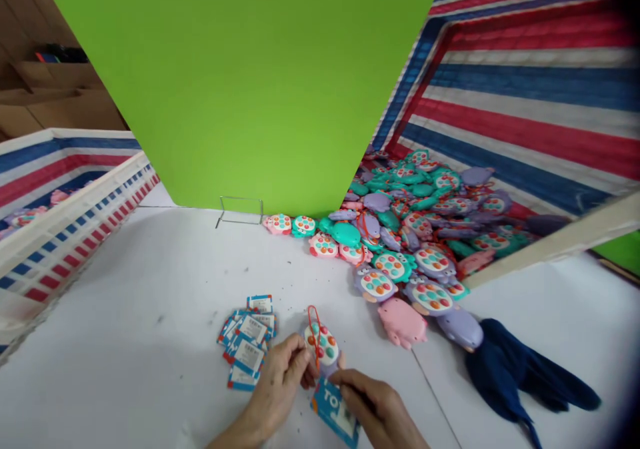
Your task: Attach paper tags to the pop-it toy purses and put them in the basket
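My left hand (277,386) pinches a red string loop (313,332) at the edge of a purple plastic push-button toy (323,346), which stands tilted with its coloured buttons facing up. My right hand (373,402) grips the corner of a blue and white card tag (336,414), and the tag's lower end touches the table. The string runs between the toy and the tag area, though my fingers hide where it ends. A loose stack of similar tags (247,346) lies just left of my left hand.
A heap of teal, pink and purple button toys (415,256) spills from a striped woven basket (500,109) onto the white table (125,316). A dark blue cloth (515,376) lies at right. A green board (240,89), wire stand (240,210) and second striped basket (65,222) stand beyond.
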A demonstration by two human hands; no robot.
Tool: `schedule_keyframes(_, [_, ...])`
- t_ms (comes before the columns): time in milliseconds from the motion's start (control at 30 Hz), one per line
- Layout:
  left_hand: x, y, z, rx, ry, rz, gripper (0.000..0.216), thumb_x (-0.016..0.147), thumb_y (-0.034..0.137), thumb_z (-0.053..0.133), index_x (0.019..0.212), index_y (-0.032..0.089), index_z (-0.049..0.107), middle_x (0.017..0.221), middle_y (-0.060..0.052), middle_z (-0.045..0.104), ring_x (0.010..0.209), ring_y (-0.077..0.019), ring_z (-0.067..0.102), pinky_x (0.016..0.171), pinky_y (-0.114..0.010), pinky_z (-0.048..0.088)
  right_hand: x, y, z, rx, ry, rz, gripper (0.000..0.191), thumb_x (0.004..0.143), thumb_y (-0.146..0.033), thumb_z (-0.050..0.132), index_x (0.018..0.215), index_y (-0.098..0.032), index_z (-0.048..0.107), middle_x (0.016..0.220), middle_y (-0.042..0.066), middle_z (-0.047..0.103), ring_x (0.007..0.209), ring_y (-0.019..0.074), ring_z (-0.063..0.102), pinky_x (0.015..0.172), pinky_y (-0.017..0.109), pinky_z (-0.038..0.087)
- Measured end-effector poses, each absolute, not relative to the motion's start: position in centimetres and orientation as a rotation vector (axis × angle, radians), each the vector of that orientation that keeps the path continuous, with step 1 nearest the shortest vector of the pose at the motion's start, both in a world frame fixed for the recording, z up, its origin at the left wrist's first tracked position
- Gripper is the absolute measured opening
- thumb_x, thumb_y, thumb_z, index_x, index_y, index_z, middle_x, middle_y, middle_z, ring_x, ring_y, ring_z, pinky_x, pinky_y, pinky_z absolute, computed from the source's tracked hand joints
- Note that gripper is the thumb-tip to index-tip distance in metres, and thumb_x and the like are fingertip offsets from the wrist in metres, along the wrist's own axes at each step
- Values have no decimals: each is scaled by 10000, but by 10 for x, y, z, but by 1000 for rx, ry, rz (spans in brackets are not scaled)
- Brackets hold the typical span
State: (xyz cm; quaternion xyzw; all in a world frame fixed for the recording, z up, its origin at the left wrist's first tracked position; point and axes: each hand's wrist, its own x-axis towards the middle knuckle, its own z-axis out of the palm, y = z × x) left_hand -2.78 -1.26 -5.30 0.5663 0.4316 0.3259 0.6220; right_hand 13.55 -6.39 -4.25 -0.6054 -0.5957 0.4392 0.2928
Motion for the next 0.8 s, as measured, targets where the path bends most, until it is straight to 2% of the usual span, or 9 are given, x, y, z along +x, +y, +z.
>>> schedule_keyframes(233, [-35,-10,-58,1276,1028,795,300,840,395,393,663,169,481,602,-13,555,561,-137,534,557,-228,418,141,-64,-38,-1621,-1646,1111,277,804,-358,454,710,-201,661,585,6,614,540,145,525,519,207,397])
schedule_keyframes(367, [-38,-9,-61,1267,1025,814,290,841,382,391,670,167,483,617,-17,553,565,-134,525,563,-231,419,144,-68,-43,-1642,-1625,1069,191,755,-298,505,712,-233,679,543,-10,607,449,126,475,429,214,343])
schedule_keyframes(467, [-41,-9,-60,1271,1021,828,281,844,363,386,662,169,475,620,-17,551,565,-134,511,567,-234,416,147,-69,-43,-1715,-1673,980,136,727,-257,550,654,-234,662,543,-10,619,471,135,503,462,223,356])
schedule_keyframes(600, [-44,-11,-53,1294,1045,804,267,834,344,405,656,163,491,628,-18,551,591,-136,509,579,-228,412,146,-67,-35,-1747,-1669,848,179,750,-314,562,599,-233,613,513,-22,583,463,127,491,468,215,362])
schedule_keyframes(800, [-39,-16,-32,1255,1027,669,187,788,250,447,678,137,550,622,-2,556,554,-109,485,516,-193,362,122,-60,-28,-1653,-1301,825,173,734,-391,587,722,-233,656,623,-5,618,532,130,514,515,200,404])
